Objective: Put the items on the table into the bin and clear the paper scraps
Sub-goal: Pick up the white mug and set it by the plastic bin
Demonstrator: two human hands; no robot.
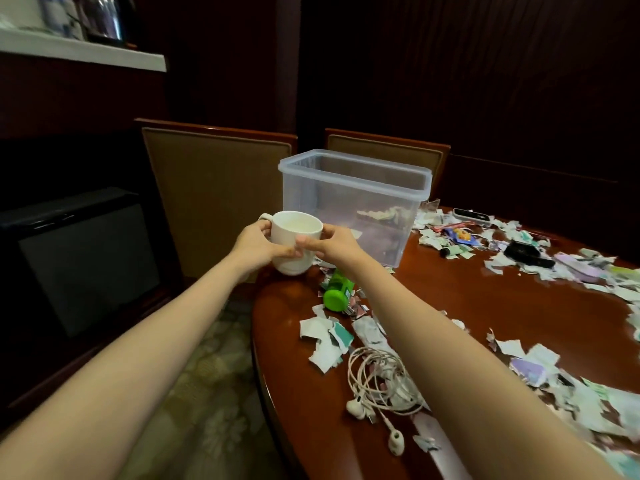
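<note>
A person's left hand (258, 244) and right hand (332, 244) together clasp a white mug (295, 242) held above the table (485, 306) edge, just beside the clear bin (353, 199), likely next to be lifted over its rim and lowered in.

No legible text, brand or number noted. Print is seen on the paper scraps (327, 337), the green bottle (337, 292) and a coloured packet (462, 236) on the desk (485, 306). All too blurred to be read.
</note>
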